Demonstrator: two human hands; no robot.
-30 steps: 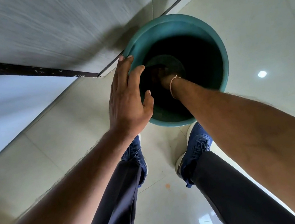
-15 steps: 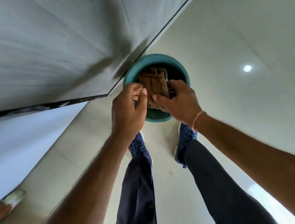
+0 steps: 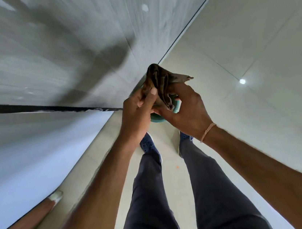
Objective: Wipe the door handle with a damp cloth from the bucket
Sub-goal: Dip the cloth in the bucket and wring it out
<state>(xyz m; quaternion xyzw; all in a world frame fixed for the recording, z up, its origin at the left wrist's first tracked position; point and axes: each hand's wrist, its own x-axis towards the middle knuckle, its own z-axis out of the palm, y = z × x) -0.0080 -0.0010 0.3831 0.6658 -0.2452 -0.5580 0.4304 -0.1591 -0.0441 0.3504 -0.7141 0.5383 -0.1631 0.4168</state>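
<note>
- Head view: left hand [image 3: 136,114] and right hand [image 3: 185,110] both clasped the brown cloth [image 3: 162,86], their grip closed around it.
- Bucket [image 3: 158,119] sat directly beneath the grip.
- Likely wringing step; next, carrying the cloth to the handle, unseen.

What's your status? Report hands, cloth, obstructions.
Left hand and right hand both gripping brown cloth, bunched above teal bucket. Door handle not in view. Nothing in the way.

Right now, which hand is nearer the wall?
Left. The left hand grips the brown cloth on the side toward the wall; the right hand grips it on the open-floor side.
</note>
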